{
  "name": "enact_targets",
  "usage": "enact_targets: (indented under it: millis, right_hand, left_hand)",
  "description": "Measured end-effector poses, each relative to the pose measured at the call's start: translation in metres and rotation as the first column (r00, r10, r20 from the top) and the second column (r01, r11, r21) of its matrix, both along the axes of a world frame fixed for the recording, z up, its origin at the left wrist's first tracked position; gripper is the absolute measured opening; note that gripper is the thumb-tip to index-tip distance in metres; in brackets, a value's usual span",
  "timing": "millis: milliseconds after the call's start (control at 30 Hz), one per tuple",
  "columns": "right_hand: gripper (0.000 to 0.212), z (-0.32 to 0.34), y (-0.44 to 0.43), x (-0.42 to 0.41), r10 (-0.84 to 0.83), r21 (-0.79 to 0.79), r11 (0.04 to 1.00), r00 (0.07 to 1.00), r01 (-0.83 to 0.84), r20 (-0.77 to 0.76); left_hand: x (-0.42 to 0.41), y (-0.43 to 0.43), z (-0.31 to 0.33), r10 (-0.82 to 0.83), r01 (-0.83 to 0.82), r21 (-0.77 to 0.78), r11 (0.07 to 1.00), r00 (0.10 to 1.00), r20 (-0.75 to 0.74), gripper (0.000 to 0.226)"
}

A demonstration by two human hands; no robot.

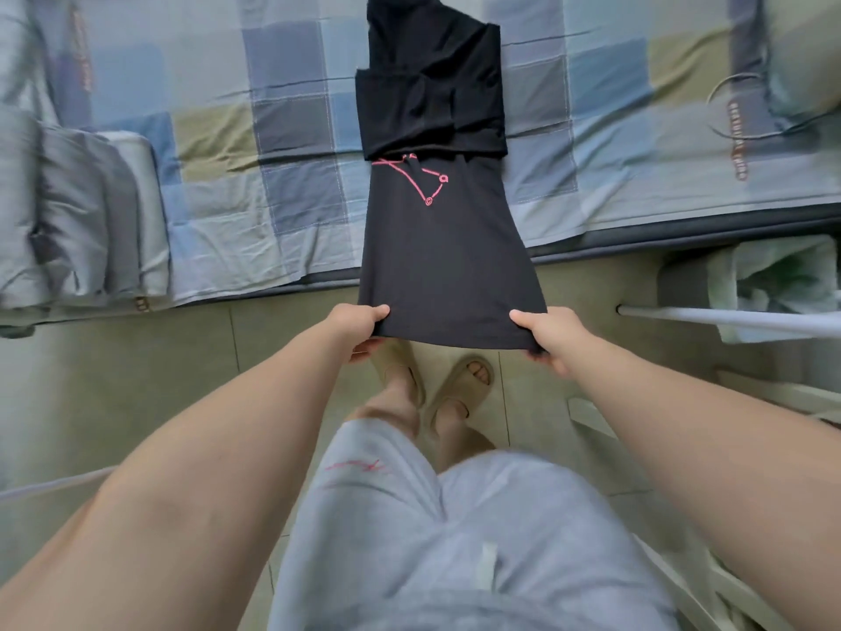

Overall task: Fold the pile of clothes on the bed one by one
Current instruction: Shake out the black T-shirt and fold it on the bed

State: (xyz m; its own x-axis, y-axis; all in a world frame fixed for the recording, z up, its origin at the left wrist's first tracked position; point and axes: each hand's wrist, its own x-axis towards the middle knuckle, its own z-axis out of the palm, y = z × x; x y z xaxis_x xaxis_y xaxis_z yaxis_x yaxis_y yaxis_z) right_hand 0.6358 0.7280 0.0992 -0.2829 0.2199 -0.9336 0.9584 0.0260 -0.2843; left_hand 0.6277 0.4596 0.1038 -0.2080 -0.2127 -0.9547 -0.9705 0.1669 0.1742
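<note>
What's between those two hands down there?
The head view shows the hem of the black shirt stretched taut between the left hand and right hand, each gripping a bottom corner.

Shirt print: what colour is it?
Pink-red line print on the black shirt, head view.

Soft even daylight, faint shadows, fisheye bending at edges, slight blur

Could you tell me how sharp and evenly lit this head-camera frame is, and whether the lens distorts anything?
Head view: soft, even light with no hard shadows or glare; the black shirt and both hands, left and right, are fairly sharp, while the folded grey bedding at the left edge is smeared; wide-angle bending curves the bed edge and stretches the forearms.
</note>
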Motion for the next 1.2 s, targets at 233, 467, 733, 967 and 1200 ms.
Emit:
enact_targets:
  millis: [233,467,733,967,1200]
  right_hand:
    - [0.02,0.077,-0.008,-0.002,-0.135,0.003,0.991,0.991,0.135,-0.021]
    - [0.013,0.093,-0.033,-0.132,-0.323,-0.023,0.947,0.943,0.322,-0.079]
    - [0.017,0.06,-0.053,-0.273,-0.439,-0.054,0.899,0.893,0.436,-0.103]
    - [0.01,-0.006,-0.052,-0.377,-0.481,-0.097,0.875,0.872,0.474,-0.088]
    - [0.025,-0.099,-0.052,-0.448,-0.345,-0.247,0.921,0.927,0.303,-0.148]
  left_hand:
    - [-0.011,-0.012,0.072,0.119,-0.125,0.097,0.987,0.99,0.072,0.022]
    - [-0.106,-0.027,0.084,0.284,-0.297,0.215,0.93,0.955,0.09,0.015]
    - [-0.259,-0.047,0.043,0.424,-0.426,0.266,0.865,0.903,0.067,0.017]
    - [-0.365,-0.033,-0.014,0.462,-0.443,0.287,0.849,0.887,0.001,0.012]
    - [-0.428,-0.014,-0.096,0.485,-0.411,0.344,0.844,0.859,-0.165,0.033]
